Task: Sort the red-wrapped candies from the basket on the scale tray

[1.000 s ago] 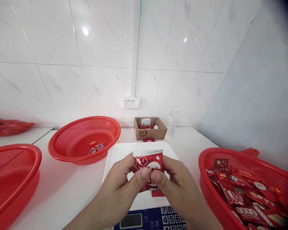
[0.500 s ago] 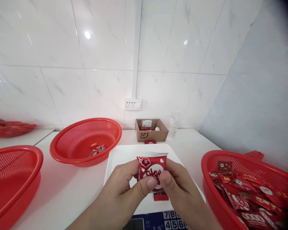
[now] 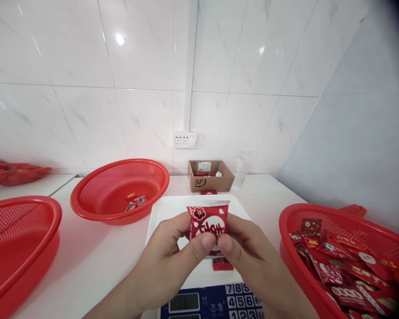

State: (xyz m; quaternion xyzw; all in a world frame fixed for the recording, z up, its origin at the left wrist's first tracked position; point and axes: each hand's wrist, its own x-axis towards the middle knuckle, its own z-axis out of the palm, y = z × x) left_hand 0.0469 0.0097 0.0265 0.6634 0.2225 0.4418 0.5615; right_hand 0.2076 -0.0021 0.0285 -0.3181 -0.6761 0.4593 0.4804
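Before the tiled wall (image 3: 146, 126), the left hand (image 3: 171, 254) and right hand (image 3: 254, 246) pinch a red packet (image 3: 209, 217) above the scale (image 3: 199, 275), seemingly a holding step, any release calling for both to loosen.

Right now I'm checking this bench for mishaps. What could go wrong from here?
The packet, pinched by the left hand and right hand, could slip and drop onto the scale. The right forearm partly hides the keypad, so it might press a key; swung outward, it could knock the filled basket.
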